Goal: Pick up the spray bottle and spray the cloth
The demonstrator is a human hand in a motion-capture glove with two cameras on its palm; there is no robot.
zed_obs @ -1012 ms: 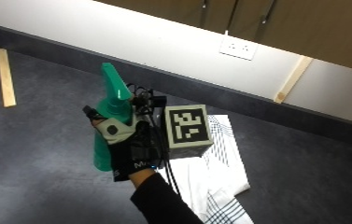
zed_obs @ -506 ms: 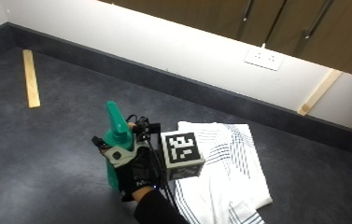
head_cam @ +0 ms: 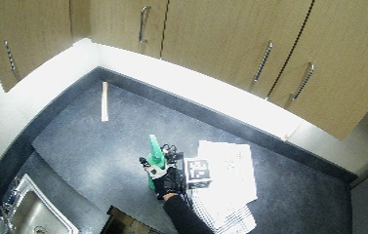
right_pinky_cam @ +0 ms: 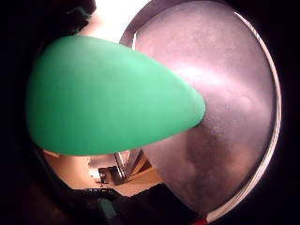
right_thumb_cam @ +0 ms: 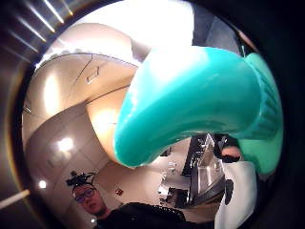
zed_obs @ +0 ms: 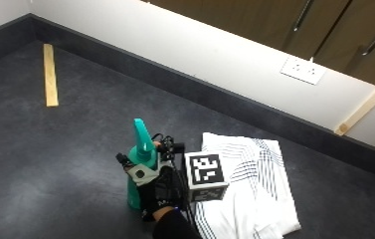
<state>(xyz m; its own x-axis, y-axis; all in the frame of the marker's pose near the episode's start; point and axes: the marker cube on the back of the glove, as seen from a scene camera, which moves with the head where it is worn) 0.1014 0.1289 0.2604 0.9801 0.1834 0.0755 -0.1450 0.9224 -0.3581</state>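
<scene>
A green spray bottle (zed_obs: 138, 158) with a tall pointed top stands upright on the dark counter (zed_obs: 54, 149). My gloved right hand (zed_obs: 157, 186) grips its body from the right side, fingers curled round it. The bottle's green body (right_pinky_cam: 112, 98) fills the little finger side palm view, and its curved green neck (right_thumb_cam: 190, 105) fills the thumb side view. A white cloth with dark stripes (zed_obs: 253, 184) lies flat on the counter just right of my hand. In the wide outside view the bottle (head_cam: 153, 156), my hand (head_cam: 166, 180) and the cloth (head_cam: 226, 183) sit near the counter's front edge.
A wooden strip (zed_obs: 50, 74) lies on the counter at the far left. Another wooden strip (zed_obs: 361, 112) leans against the back wall at right, near a wall socket (zed_obs: 303, 69). A steel sink (head_cam: 24, 214) lies beyond the counter's front left.
The outside camera has shifted, so the whole picture moved. My hand keeps its grip on the bottle, which now looks upright and lower, by the cloth.
</scene>
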